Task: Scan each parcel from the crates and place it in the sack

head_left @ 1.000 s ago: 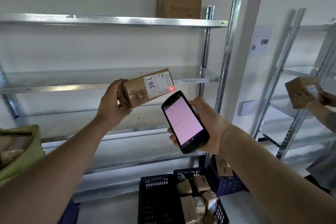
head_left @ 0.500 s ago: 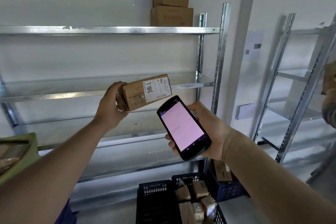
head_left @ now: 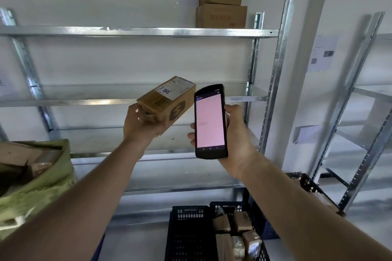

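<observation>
The left hand (head_left: 144, 125) grips the near end of a brown cardboard parcel with a white label (head_left: 167, 101), raised before the galvanised metal shelving (head_left: 135, 32). The right hand (head_left: 238, 133) is curled round a black handheld scanner with a pink screen (head_left: 210, 122). Since half a second ago the parcel has turned, label now facing up, and the scanner has swung upright, just beside it. The screen text is too small to read and the label's handwriting is blurred. The green woven sack (head_left: 42, 186) is cut off at the left edge, and the black plastic crate of wrapped parcels (head_left: 188, 233) by the bottom edge.
</observation>
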